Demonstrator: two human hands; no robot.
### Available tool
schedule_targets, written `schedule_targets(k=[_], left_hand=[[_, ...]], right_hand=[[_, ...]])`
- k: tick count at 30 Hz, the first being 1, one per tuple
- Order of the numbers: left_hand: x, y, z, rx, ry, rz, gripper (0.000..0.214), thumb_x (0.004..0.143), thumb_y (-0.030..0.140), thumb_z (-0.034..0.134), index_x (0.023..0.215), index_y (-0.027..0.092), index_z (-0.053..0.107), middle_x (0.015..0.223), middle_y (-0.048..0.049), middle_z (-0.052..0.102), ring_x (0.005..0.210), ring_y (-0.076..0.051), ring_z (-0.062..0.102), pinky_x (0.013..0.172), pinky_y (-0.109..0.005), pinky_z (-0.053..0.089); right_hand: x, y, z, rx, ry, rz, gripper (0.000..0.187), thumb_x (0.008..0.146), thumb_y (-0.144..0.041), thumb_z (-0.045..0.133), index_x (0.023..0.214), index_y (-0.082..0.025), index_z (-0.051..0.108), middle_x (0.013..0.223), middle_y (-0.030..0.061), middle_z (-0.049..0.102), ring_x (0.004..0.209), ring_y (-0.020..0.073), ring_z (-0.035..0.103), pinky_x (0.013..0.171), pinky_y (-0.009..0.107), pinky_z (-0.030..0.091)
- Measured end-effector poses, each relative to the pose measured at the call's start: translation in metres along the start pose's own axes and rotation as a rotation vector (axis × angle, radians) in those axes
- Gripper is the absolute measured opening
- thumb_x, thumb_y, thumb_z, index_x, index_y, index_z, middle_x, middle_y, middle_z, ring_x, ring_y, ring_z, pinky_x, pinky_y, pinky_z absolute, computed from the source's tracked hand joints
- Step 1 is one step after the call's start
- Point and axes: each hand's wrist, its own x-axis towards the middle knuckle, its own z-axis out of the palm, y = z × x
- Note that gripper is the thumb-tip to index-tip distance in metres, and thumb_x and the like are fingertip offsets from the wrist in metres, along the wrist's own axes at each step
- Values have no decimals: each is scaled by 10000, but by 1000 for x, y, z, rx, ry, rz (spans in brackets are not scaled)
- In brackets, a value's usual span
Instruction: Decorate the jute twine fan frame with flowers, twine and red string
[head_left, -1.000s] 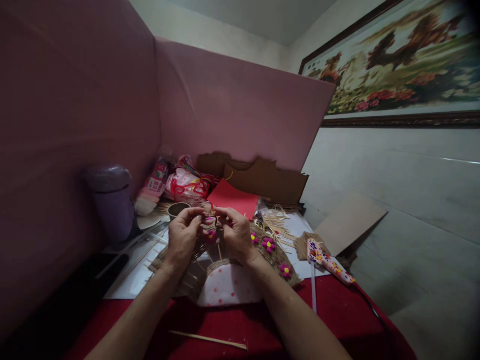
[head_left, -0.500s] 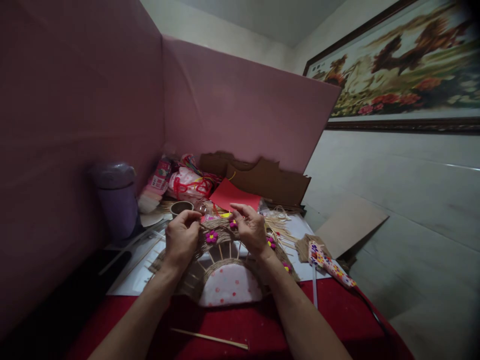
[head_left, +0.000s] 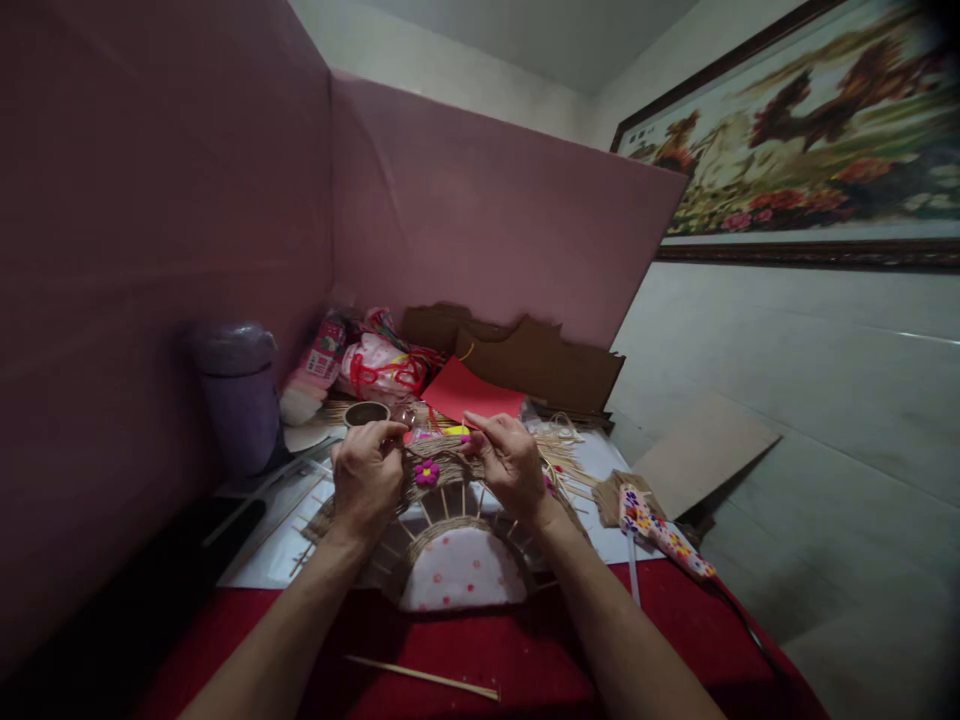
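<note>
A half-round fan-shaped piece (head_left: 450, 500) of thin sticks woven with brown jute twine stands on the table before me, with dotted white cloth (head_left: 463, 570) at its centre. A magenta felt flower (head_left: 427, 472) with a yellow middle sits on the twine band; others are partly covered by my hand. My left hand (head_left: 367, 475) is closed at the band's upper left edge, fingertips pinched on the twine. On the upper right, my right hand (head_left: 510, 465) pinches a thin pale stick tip (head_left: 464, 425) between thumb and forefinger. What lies behind the fingers is hidden.
A flowered glue gun (head_left: 664, 530) lies at the right. One loose stick (head_left: 424, 678) rests on the red cloth (head_left: 330, 640). Behind are a round bowl (head_left: 367, 413), red paper (head_left: 472, 390), torn cardboard (head_left: 540, 362) and many sticks. A purple tumbler (head_left: 240, 410) stands left.
My right hand has shifted slightly right and down and now covers more of the flowers. The left hand stays at the band's edge. The view has shifted slightly.
</note>
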Motion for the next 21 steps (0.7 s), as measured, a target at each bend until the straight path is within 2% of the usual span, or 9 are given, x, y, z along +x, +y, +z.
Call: schedule_targets(k=[8,14,18,21], left_hand=[[0,2,-2,49,13,-46,169,734,171,518,765,215,678,824,-33,699,871,-231,593,822,-375,425],[1,2,-3,43,24,-63,178,718,164,521,760,217,686,817,-40,696,855,-236,598,803,-378,431],[1,2,-2,41,33,-66,172,734,186,521,756,217,688,803,-42,693,848,-239,598,794,-380,434],[1,2,-2,43,31,-67,170,732,183,520,754,215,685,809,-42,694,852,-238,597,799,-382,433]], right_hand=[[-11,-1,4,-107,-46,-156,346,881,-228,512,1204,-170,618,885,102,659,845,226,570,775,380,436],[-9,-7,6,75,23,-124,354,904,-187,481,1247,-200,571,815,48,701,846,205,582,792,360,455],[-7,-11,11,29,-66,-221,388,907,-209,472,1290,-177,527,885,60,709,963,225,562,873,385,433],[-8,-10,13,-57,-34,-150,361,901,-213,476,1246,-156,565,894,87,677,929,232,559,843,385,439]])
